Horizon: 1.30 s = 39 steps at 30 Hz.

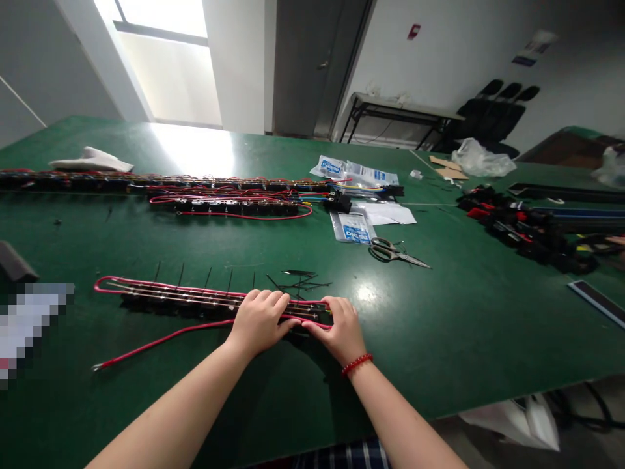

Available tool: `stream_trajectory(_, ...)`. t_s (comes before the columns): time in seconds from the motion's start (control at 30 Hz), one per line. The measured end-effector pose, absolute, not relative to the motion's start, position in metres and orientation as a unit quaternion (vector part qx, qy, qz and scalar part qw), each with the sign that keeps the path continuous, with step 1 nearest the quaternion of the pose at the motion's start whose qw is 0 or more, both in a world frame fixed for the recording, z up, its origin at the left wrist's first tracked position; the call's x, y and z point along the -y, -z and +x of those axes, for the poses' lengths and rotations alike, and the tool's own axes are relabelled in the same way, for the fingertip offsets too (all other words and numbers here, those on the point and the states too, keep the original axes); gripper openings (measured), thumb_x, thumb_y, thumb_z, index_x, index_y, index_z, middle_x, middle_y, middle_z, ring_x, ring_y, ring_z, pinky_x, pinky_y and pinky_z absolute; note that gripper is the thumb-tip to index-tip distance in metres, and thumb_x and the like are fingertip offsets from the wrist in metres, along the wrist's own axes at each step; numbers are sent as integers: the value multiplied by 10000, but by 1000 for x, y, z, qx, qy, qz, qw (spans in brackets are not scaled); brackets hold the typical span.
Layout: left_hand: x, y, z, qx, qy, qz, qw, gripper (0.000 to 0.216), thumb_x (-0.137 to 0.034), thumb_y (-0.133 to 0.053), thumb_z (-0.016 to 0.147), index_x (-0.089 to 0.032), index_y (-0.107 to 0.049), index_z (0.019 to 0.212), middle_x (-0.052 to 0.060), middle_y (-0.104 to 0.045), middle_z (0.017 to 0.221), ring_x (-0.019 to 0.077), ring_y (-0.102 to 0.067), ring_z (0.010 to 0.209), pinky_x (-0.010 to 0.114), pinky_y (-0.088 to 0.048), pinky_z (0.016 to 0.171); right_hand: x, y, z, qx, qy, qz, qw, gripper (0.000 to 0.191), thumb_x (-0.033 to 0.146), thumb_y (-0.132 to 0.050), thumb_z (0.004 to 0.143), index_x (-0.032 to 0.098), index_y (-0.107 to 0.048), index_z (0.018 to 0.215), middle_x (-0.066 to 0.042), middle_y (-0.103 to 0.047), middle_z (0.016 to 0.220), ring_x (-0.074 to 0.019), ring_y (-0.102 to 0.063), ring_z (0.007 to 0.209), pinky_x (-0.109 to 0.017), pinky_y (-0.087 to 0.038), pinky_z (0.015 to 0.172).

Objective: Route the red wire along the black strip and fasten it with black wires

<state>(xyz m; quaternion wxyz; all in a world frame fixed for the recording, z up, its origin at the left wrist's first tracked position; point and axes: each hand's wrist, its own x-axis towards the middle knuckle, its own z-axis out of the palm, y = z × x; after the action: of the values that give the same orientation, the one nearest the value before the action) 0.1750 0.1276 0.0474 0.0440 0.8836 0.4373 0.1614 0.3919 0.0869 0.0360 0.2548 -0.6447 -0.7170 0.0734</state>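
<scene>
A long black strip with metal rails (pixel 185 299) lies on the green table in front of me. My left hand (pixel 260 317) is closed over its right half, with the thumb at the near side. At the right end, my right hand (pixel 342 327) grips the strip and the red cable between thumb and fingers. The thumbs almost meet. The red cable (pixel 166 337) loops round the strip's left end, and its free end with a metal lug (pixel 97 368) lies nearer to me. Thin black ties (pixel 208 279) stick up along the far side.
Loose black ties (pixel 305 284) lie just beyond my hands, and scissors (pixel 388 250) farther right. Longer wired strips (pixel 234 207) run across the table behind. Plastic packets (pixel 354 228), white paper (pixel 390 213) and a pile of black and red parts (pixel 517 225) are to the right.
</scene>
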Motion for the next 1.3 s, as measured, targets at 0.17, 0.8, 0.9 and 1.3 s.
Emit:
stream_trajectory(0.17, -128, -50, 176, -447, -162, 879, 49, 424, -575, -486, 896, -226, -612, 1103, 84, -682, 1059, 262, -604, 956, 412, -397, 839, -88, -36, 392, 717, -75, -644, 255, 628, 758, -545, 762, 195, -595, 1035, -113, -665, 1015, -278, -598, 957, -403, -463, 836)
stream_trajectory(0.8, -125, -56, 175, -441, -165, 881, 43, 389, -494, -489, 911, -192, -587, 1136, 99, -675, 1066, 270, -597, 994, 424, -402, 864, -88, -39, 400, 712, -163, -604, 320, 541, 453, -647, 783, 202, -522, 1247, -115, -621, 1182, -268, -607, 1030, -457, -499, 922)
stream_trajectory(0.9, -125, -56, 174, -436, -165, 884, 42, 404, -492, -479, 917, -192, -577, 1169, 100, -671, 1094, 269, -596, 998, 428, -400, 867, -88, -39, 401, 714, -168, -599, 322, 553, 430, -650, 779, 210, -513, 1267, -108, -617, 1192, -270, -598, 1058, -461, -495, 938)
stream_trajectory(1.3, -118, -64, 186, -448, -195, 872, 25, 514, -536, -529, 875, -209, -563, 1271, 104, -637, 1188, 305, -523, 1119, 508, -318, 1011, -92, -38, 399, 720, -159, -598, 314, 494, 526, -721, 740, 206, -582, 1090, -90, -639, 1064, -263, -594, 987, -429, -499, 869)
